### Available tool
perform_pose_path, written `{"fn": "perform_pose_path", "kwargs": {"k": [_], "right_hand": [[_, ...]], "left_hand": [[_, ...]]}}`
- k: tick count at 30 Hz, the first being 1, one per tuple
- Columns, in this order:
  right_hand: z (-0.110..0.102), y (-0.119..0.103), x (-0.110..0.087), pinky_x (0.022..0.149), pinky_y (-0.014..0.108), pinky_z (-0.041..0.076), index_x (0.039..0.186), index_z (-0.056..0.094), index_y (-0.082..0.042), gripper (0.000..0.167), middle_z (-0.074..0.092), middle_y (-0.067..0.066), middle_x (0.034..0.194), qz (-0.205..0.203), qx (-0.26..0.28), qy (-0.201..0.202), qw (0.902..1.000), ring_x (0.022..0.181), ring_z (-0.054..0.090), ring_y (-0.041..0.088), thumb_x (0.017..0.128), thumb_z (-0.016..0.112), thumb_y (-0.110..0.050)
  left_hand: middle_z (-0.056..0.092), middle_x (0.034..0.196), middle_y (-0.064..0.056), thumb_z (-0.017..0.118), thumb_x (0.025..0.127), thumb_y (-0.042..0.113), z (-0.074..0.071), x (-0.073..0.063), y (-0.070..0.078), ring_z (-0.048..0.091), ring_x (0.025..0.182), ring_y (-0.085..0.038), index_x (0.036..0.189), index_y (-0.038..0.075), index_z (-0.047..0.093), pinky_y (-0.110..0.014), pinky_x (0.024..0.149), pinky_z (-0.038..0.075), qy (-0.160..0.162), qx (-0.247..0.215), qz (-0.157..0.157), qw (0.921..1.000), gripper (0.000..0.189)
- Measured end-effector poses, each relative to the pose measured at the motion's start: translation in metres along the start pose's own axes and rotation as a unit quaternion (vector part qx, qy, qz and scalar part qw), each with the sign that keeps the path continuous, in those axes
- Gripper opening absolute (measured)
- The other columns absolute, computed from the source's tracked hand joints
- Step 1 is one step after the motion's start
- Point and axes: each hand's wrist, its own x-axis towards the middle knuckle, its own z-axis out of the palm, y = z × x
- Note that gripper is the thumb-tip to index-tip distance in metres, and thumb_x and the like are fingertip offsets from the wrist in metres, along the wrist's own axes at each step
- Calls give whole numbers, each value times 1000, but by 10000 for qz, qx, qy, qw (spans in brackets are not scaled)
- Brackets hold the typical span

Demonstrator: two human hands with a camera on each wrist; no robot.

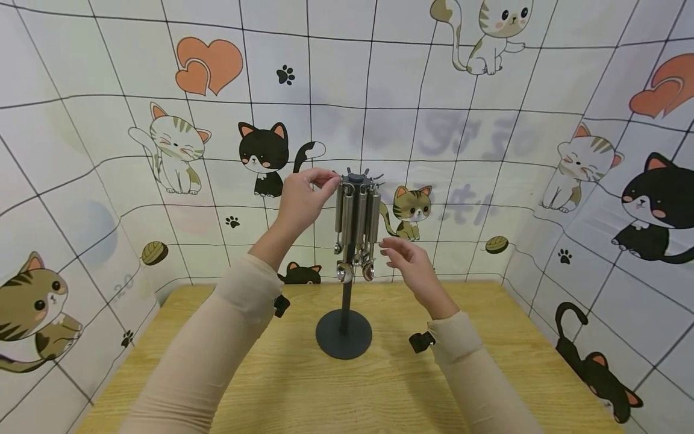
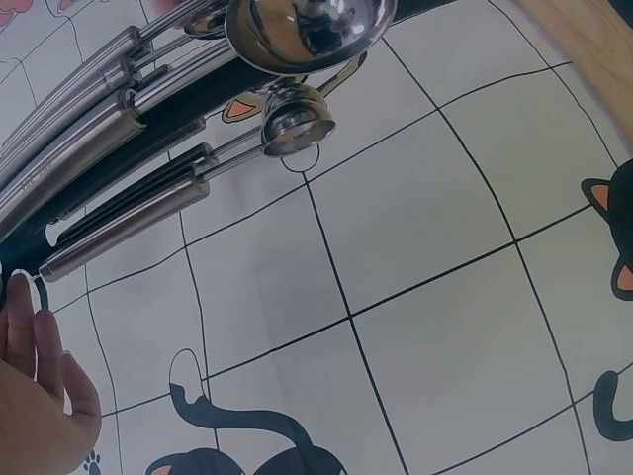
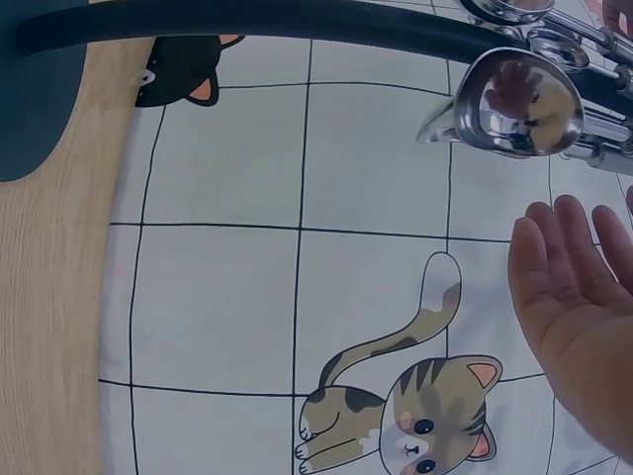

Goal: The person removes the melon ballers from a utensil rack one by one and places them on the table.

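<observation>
A dark rotating-style stand (image 1: 346,301) holds several steel utensils on hooks around its top, ladles and small measuring spoons among them. At the top left of the stand, my left hand (image 1: 303,196) pinches with thumb and fingertips at the upper end of a measuring spoon (image 2: 129,228), by its hook. That spoon's small deep bowl (image 2: 299,124) hangs at the lower end. My right hand (image 1: 409,265) is at the right of the hanging utensils, palm up with fingers extended, apart from them. Close above it in the right wrist view hangs a spouted ladle (image 3: 519,104).
The stand's round base (image 1: 344,346) sits on a wooden table (image 1: 282,386). A white cloth with grid lines and cartoon cats (image 1: 264,154) surrounds the table at the back and sides. Black wrist cameras (image 1: 422,342) are strapped on both sleeves.
</observation>
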Motion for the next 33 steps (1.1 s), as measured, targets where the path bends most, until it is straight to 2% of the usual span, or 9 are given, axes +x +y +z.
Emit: {"fn": "perform_pose_path", "kwargs": {"k": [6,16,23,33], "right_hand": [[2,-7,3,100,37,50,142,53,-5,38,58,13,139,-78,15,-2,10000,127,56,27,108,52,-23],[7,-22,8,104,42,47,140,55,-4,38,59,12,138,-187,26,197,9996,125,58,26,106,55,-23],[7,-29,9,104,36,48,138,57,-4,38,59,11,136,-266,61,285,9992,123,58,25,105,58,-24],[11,-40,16,102,33,49,139,56,-2,40,60,14,134,-371,280,183,9988,125,58,25,104,60,-21]], "left_hand": [[72,92,-4,69,99,25,-2,-1,-1,60,84,-18,107,8,76,-31,72,41,9,-69,24,10000,20],[73,92,-5,69,99,23,3,-2,-5,61,84,-17,108,7,75,-31,73,42,94,-363,42,9993,19],[72,90,-4,68,99,23,5,-1,-6,59,82,-17,107,7,74,-31,72,41,141,-322,106,9993,19],[71,87,-3,67,100,24,7,-3,-7,59,79,-16,105,8,72,-31,72,42,156,-330,78,9993,18]]}}
